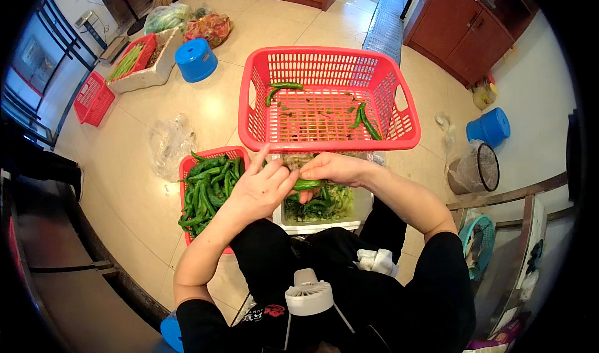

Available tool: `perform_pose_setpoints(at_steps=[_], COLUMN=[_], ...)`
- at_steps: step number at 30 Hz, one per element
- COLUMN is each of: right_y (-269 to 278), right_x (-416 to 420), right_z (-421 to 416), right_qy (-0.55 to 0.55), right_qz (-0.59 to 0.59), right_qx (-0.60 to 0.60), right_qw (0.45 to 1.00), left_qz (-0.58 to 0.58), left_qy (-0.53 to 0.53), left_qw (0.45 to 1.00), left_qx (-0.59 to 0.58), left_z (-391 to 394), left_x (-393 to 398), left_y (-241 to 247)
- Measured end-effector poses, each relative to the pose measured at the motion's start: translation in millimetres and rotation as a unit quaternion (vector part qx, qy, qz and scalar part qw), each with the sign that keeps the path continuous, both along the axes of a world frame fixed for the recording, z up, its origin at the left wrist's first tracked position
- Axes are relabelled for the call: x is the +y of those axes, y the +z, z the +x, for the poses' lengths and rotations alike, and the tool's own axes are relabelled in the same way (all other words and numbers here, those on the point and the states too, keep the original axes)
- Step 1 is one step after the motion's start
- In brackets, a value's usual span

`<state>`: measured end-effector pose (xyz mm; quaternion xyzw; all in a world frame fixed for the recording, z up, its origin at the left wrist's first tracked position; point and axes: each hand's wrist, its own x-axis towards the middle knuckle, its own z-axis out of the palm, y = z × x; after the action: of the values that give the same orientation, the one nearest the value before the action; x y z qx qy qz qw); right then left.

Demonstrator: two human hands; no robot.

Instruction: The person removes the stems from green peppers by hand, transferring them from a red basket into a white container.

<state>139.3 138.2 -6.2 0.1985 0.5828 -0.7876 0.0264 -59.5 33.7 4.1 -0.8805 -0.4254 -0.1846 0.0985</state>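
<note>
Both my left hand [264,187] and my right hand [330,169] hold one green chili pepper [308,185] between them, its ends at my fingers. Below it is a white container [362,208] with green peppers and pale green trimmings in it. A large red plastic basket [327,145] stands just beyond my hands, with a few green peppers [369,122] and small stem bits on its slotted bottom. Beside my left forearm, a smaller red basket [183,184] is heaped with green peppers [206,194].
A clear plastic bag [173,147] lies on the tiled floor at left. Farther off are a blue stool [196,60], a foam box [164,74] and bagged vegetables [208,30]. At right stand another blue stool [489,127] and a lined waste bin [475,168].
</note>
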Motion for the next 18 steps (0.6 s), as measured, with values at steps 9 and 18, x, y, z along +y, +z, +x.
perform_pose_setpoints(at_steps=[9,18], right_y=[7,-7], right_x=[1,-40], right_z=[13,34], right_qy=[0.158,0.091], right_qz=[0.362,0.515], right_qx=[-0.009,0.002], right_qw=[0.919,0.853], left_qz=[-0.108,-0.102], left_qy=[0.009,0.030], left_qw=[0.992,0.994], left_qx=[0.060,-0.006], left_z=[27,53], left_x=[-8,-27], left_y=[-4,-32])
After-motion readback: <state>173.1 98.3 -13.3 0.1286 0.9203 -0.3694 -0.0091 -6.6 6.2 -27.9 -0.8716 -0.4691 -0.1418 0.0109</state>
